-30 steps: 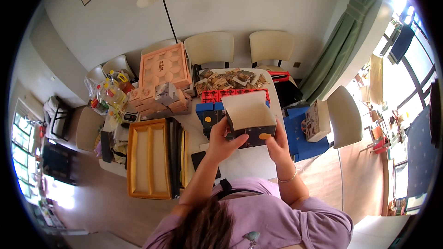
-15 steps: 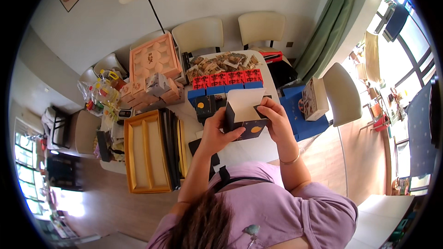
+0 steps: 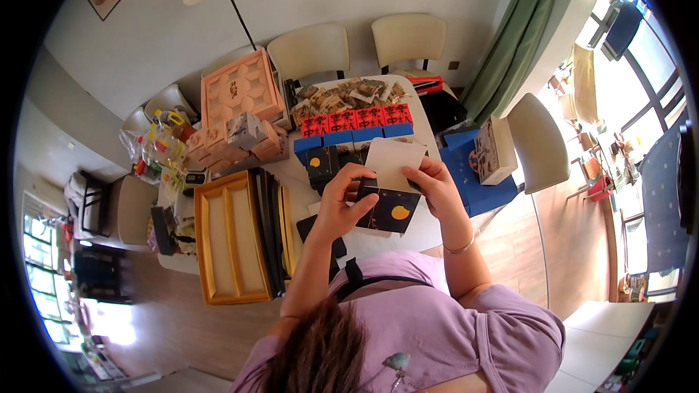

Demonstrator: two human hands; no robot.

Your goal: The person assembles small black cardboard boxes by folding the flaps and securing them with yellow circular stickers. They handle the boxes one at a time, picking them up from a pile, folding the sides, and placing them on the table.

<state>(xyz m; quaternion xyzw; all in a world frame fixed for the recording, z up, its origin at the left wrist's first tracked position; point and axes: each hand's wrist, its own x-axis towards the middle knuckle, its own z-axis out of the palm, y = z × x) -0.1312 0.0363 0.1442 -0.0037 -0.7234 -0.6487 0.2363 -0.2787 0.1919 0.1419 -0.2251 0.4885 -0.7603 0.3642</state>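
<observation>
Between my hands, above the near edge of the table, is a small black carton [image 3: 386, 216] with a yellow moon on its front. Its white-lined lid flap [image 3: 394, 158] stands up on the far side. My left hand [image 3: 344, 202] grips the carton's left side, thumb on the dark front and fingers at the top edge. At the right, my right hand [image 3: 439, 188] pinches the right edge by the flap. Another black carton [image 3: 321, 167] with a yellow dot stands just beyond my left hand. What is inside the held carton cannot be seen.
Behind stand a row of blue boxes [image 3: 368, 134], red packets [image 3: 357, 121] and a heap of small wrapped packs [image 3: 349, 96]. Gold-rimmed trays [image 3: 207, 247] lie left, below a pile of pink boxes [image 3: 242, 89]. A blue chair seat [image 3: 473, 196] holding a white box [image 3: 497, 151] is at right.
The carton has tipped so its moon front faces up more. The lid flap has come nearer and hides the opening. My left fingers have moved onto the top edge.
</observation>
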